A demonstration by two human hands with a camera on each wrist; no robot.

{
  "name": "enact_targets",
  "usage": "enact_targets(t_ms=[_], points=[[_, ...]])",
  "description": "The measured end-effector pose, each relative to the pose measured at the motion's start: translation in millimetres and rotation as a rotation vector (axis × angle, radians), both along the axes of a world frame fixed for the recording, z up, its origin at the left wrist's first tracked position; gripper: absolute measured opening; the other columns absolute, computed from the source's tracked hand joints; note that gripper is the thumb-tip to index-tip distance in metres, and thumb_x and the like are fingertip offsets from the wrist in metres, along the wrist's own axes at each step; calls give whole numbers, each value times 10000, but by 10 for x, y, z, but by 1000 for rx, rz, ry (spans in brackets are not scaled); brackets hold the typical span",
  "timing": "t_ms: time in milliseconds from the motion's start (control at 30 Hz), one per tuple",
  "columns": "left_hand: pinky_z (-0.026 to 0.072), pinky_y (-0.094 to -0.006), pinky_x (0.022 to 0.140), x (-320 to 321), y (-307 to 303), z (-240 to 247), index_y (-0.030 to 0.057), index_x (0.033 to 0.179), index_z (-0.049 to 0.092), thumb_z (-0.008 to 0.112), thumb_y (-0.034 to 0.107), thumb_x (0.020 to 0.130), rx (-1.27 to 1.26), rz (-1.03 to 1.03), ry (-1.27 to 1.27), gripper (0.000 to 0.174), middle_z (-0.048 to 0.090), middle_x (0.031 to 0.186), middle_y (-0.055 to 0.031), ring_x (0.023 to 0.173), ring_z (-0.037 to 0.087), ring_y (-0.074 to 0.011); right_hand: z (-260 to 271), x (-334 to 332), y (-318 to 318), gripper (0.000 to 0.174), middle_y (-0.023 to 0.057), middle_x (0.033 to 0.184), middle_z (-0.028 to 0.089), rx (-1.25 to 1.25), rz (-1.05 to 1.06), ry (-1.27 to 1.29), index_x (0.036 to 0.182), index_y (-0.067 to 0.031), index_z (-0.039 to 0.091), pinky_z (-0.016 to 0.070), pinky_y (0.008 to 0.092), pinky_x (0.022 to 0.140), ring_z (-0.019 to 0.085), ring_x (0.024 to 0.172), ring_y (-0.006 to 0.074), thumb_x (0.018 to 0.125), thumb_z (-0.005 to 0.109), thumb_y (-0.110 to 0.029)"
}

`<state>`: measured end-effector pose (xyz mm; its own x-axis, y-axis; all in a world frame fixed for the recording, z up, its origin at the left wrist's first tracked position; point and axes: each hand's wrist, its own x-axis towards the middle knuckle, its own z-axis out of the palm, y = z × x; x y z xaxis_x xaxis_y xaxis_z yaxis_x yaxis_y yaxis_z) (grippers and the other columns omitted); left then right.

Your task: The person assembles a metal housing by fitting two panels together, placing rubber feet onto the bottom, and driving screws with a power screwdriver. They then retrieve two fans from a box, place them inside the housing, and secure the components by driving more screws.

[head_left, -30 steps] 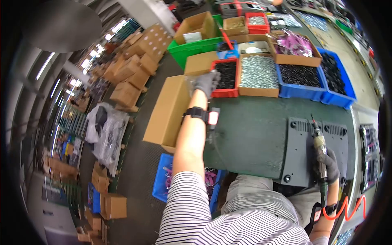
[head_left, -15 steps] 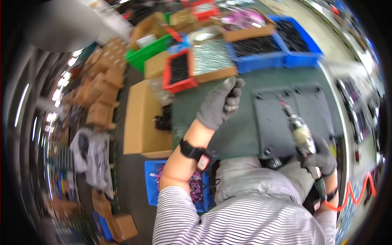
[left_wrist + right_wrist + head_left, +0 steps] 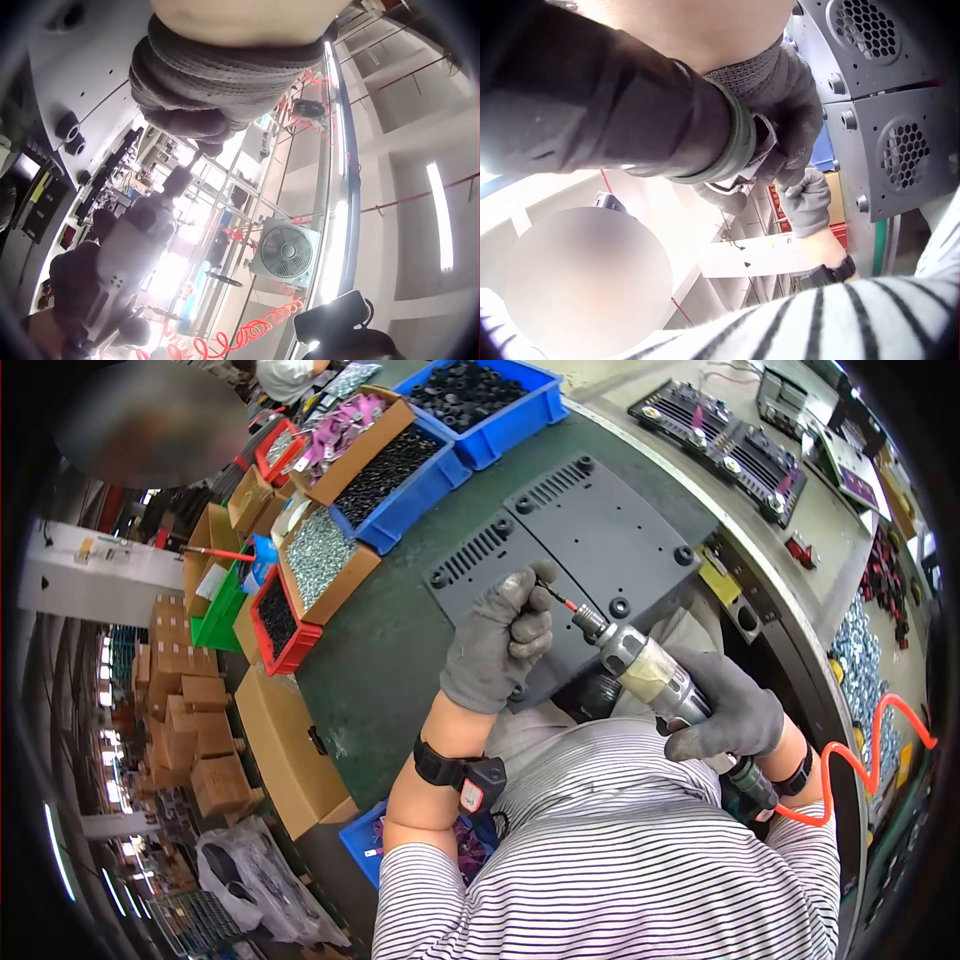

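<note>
- Your right hand grips the power screwdriver, its fingers and thumb wrapped around the body.
- Your left hand has its fingers curled, pinching at the tip of the slim bit; whether a screw sits there is too small to tell.
- The screwdriver tilts above the two dark grey panels, its bit pointing far left.
- Those panels lie side by side on the green table, round feet facing up.
- Far left stand the red bin of black pieces, a cardboard box of silver pieces and a blue bin.
- An orange-red hose runs right from the screwdriver.
</note>
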<state>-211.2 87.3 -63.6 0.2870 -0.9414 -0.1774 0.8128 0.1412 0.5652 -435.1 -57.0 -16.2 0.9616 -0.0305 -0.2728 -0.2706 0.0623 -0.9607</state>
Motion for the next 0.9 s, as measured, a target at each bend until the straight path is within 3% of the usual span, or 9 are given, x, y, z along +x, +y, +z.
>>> enact_targets(t_ms=[200,267,333,400,633,700,833,900], points=[[291,-148,424,-124,-112,-12,-50,1117,535,491,207,956,84,-55,-49,306,590,769,15,496,350,-6,-145,-222,-52,626,42,861,574,4,-29,-4,1183,12,488,485,280,703,583,753,128,640,757,-143],[284,-140,422,-180,-127,11,-48,1106,546,488,212,958,207,-50,-257,305,577,763,22,499,354,0,-186,-278,-57,623,43,842,573,-74,-11,7,1180,10,493,480,282,703,579,751,127,640,756,-155],[279,-136,419,-240,-141,13,-45,1087,560,493,224,958,245,-68,-310,306,573,752,22,504,361,6,-245,-330,-45,599,45,822,571,-42,-49,-13,1160,7,503,475,278,702,573,745,126,638,752,-150],[279,-136,418,-255,-151,-10,-42,1069,573,496,234,958,299,-85,-449,308,569,739,21,496,362,9,-338,-362,-31,620,42,783,575,-67,-104,-27,1098,18,525,475,268,633,568,683,125,589,779,-228],[273,-138,415,-348,-238,-20,-16,1032,605,512,269,953,341,-100,-550,309,559,709,28,472,348,8,-436,-467,-46,627,26,772,575,38,-107,16,1099,17,524,467,263,623,556,670,116,586,789,-229],[260,-150,414,-374,-254,21,-18,1023,598,509,281,949,408,-107,-702,321,520,705,33,488,335,-10,-459,-493,-36,646,29,769,576,43,-121,2,1107,18,522,465,263,621,557,668,118,583,796,-243],[266,-150,424,-355,-212,60,-14,1041,592,505,257,949,368,-139,-722,299,510,695,22,493,342,-23,-468,-602,-37,584,44,808,598,-69,-100,-62,1112,10,533,486,282,658,595,694,153,613,752,-198],[370,-168,464,-221,-147,39,16,1118,559,474,202,942,396,-103,-401,269,588,795,-37,545,466,-57,-504,-734,-38,594,46,813,602,-50,-140,-70,1121,11,530,490,284,652,600,689,153,610,750,-198]])
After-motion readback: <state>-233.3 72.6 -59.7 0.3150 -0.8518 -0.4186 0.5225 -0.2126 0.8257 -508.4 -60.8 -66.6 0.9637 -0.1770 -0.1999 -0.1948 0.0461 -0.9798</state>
